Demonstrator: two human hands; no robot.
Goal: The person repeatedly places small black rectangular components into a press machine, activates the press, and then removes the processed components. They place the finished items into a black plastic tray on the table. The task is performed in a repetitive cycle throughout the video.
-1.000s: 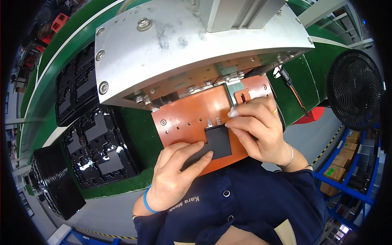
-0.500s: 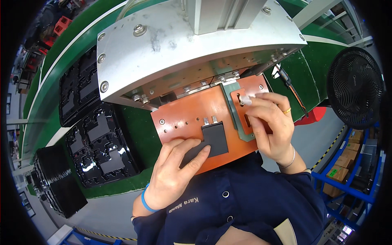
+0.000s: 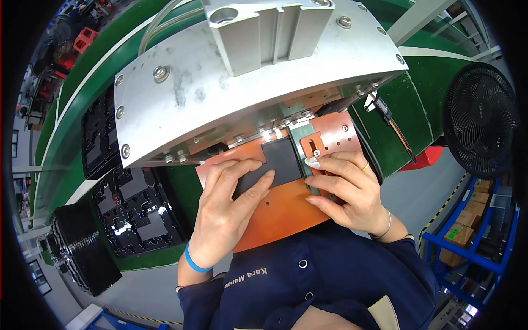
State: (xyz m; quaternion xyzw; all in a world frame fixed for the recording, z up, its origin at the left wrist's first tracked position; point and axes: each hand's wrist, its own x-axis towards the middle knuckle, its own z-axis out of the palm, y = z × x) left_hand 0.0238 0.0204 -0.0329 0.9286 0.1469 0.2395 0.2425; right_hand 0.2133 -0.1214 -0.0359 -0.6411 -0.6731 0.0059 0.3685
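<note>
My left hand (image 3: 223, 195) grips a flat dark grey pouch battery cell (image 3: 281, 159) by its left part, thumb and fingers on its face. The cell lies on an orange plate (image 3: 275, 220); its far edge with metal tabs reaches a green strip (image 3: 301, 131) and the metal fittings under a silver press housing (image 3: 253, 82). To the right, my right hand (image 3: 352, 190) has its fingers apart, their tips at the cell's right edge and on an orange slotted block (image 3: 312, 144). Something whitish covers the index fingertip; I cannot tell what it is.
Black moulded trays (image 3: 140, 214) with grey pieces stand at the left on the green bench. A caliper (image 3: 391, 122) lies right of the press, and a black fan (image 3: 479, 118) stands beyond. Blue shelving (image 3: 467, 253) with cartons is at the lower right.
My left hand has slid the cell away from me, toward the press. My right hand has come down and left from the slotted block's screw toward the cell's edge. The view has shifted slightly.
</note>
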